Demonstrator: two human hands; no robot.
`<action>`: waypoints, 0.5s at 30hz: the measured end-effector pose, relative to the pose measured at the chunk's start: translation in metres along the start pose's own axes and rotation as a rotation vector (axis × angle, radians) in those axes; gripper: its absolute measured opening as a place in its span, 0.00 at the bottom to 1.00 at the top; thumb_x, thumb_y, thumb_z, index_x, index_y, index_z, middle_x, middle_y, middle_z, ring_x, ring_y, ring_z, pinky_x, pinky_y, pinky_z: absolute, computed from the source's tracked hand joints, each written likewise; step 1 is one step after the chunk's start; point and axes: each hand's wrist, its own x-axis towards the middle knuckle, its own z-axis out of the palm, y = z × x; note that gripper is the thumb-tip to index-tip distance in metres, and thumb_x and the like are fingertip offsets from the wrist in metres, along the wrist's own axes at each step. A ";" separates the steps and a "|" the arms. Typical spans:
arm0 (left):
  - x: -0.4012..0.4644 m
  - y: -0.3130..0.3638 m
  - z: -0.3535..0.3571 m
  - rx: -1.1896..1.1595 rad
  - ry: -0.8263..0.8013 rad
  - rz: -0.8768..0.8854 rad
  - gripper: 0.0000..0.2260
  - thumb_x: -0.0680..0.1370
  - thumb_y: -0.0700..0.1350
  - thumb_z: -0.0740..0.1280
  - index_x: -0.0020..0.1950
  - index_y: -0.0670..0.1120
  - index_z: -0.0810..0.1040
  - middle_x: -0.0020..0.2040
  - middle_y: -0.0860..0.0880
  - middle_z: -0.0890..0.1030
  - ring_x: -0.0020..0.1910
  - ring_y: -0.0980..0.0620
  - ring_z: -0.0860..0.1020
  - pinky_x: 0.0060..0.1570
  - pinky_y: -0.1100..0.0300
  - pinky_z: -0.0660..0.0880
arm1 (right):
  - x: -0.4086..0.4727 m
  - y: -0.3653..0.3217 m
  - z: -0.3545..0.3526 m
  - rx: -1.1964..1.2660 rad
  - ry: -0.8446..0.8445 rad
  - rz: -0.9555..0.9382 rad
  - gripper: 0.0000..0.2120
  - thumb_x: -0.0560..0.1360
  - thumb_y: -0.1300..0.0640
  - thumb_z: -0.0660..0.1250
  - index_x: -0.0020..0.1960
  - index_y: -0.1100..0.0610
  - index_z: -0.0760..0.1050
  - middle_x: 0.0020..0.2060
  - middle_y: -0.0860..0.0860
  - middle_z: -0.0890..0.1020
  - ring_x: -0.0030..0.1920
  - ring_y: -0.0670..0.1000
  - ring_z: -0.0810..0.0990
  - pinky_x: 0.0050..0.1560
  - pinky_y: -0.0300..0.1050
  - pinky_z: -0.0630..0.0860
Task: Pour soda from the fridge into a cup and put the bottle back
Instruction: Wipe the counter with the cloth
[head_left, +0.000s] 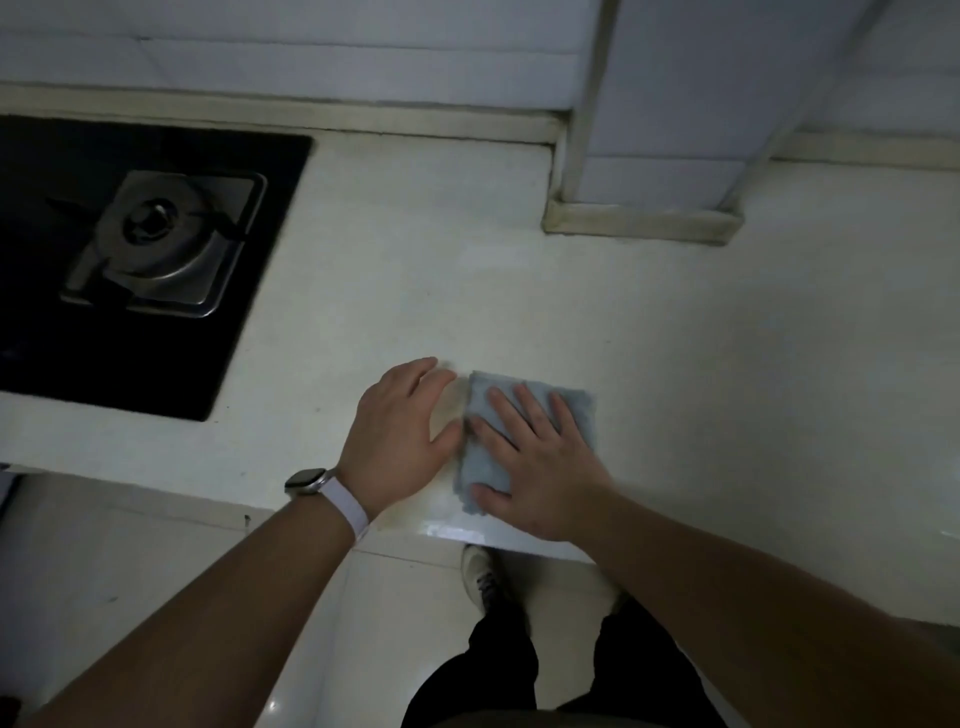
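- Hob (130, 260), far left: black glass set into the counter (395, 260), one steel burner, unlit.
- Watch (306, 480) with a pale strap on the left wrist.
- Left hand (402, 441): flat on the counter, palm down, fingers together, gripping nothing. It lies just left of the cloth; the thumb reaches the cloth's edge.
- Cloth (488, 462): grey-blue, folded to a rough rectangle, near the counter's front edge.
- Right hand (535, 467): spread wide, palm down, pressed flat on the cloth, covering most of its right half.
- Shoe (480, 571) and dark trousers below the counter edge, on pale floor tiles.
- Tiled pillar (660, 130), back right, standing on the counter against the wall.
- Soda bottle, cup, fridge: none in view; position cannot be told.
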 end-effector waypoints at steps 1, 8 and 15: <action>0.007 0.012 0.003 0.001 -0.006 0.016 0.27 0.73 0.57 0.60 0.67 0.44 0.76 0.67 0.43 0.76 0.66 0.42 0.73 0.64 0.47 0.71 | -0.012 0.011 -0.001 0.002 -0.004 0.015 0.36 0.75 0.30 0.50 0.77 0.49 0.55 0.78 0.54 0.54 0.77 0.58 0.48 0.74 0.63 0.44; 0.043 0.093 0.032 0.008 -0.084 0.125 0.27 0.73 0.58 0.60 0.66 0.44 0.77 0.67 0.42 0.76 0.66 0.41 0.74 0.63 0.44 0.73 | -0.091 0.089 -0.009 0.041 -0.027 0.178 0.36 0.74 0.30 0.51 0.76 0.47 0.58 0.77 0.52 0.56 0.77 0.57 0.48 0.73 0.64 0.50; 0.073 0.163 0.058 0.021 -0.131 0.184 0.27 0.73 0.58 0.60 0.67 0.45 0.76 0.68 0.44 0.75 0.67 0.43 0.72 0.64 0.45 0.71 | -0.160 0.172 -0.020 0.044 -0.027 0.296 0.35 0.74 0.31 0.53 0.76 0.47 0.59 0.77 0.52 0.58 0.77 0.57 0.52 0.73 0.64 0.51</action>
